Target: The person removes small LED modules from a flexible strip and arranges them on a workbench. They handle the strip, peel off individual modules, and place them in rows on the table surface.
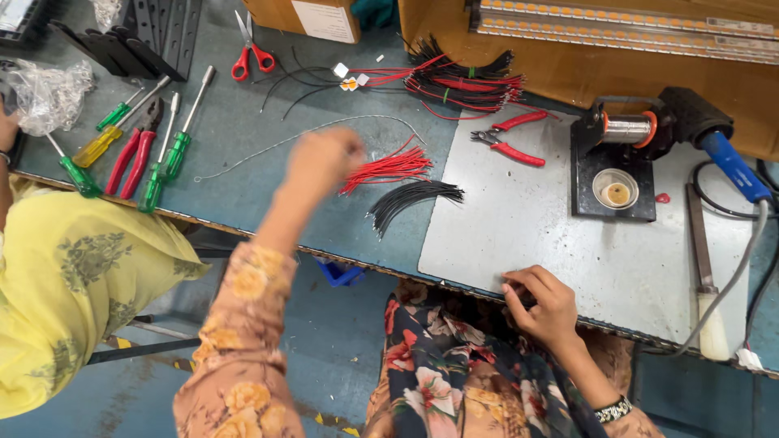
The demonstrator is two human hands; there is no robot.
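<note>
1. left hand [323,159], centre of the frame, blurred; fingers curled shut beside the red wires [389,169], whether they grip one cannot be told.
2. black wires [414,197] lie just below the red ones.
3. right hand [542,302], lower right, fingertips pinched at the grey mat [527,219] edge; anything held is hidden.

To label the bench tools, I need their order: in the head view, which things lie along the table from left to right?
Green-handled screwdrivers → red scissors → left hand → red wire bundle → red-handled cutters → solder spool stand → blue-handled soldering iron.
</note>
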